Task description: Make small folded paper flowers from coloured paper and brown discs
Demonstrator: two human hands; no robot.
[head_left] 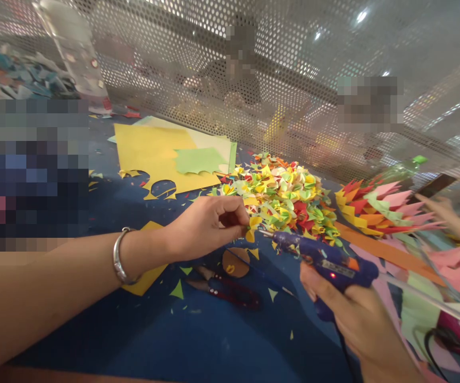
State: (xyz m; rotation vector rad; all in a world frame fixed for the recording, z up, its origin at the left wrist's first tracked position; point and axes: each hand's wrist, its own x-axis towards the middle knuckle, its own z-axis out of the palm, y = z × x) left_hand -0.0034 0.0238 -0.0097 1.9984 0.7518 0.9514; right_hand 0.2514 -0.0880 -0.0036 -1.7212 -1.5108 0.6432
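My left hand [208, 226], a silver bangle on its wrist, pinches a small folded yellow paper piece [252, 227] at the near edge of a heap of colourful folded paper pieces [285, 198]. My right hand [353, 314] grips a blue glue gun [325, 260] by the handle, its red light on. The nozzle points left and sits just right of the yellow piece. A glue stick [433, 300] juts from the gun's back.
Yellow and green paper sheets [153, 154] lie at the back on the blue table [174, 330]. Red-handled scissors [230, 290] and paper scraps lie below my left hand. Spiky pink and orange cut-outs [377, 207] lie to the right, near another person's hand [449, 213]. A perforated screen [293, 69] stands behind.
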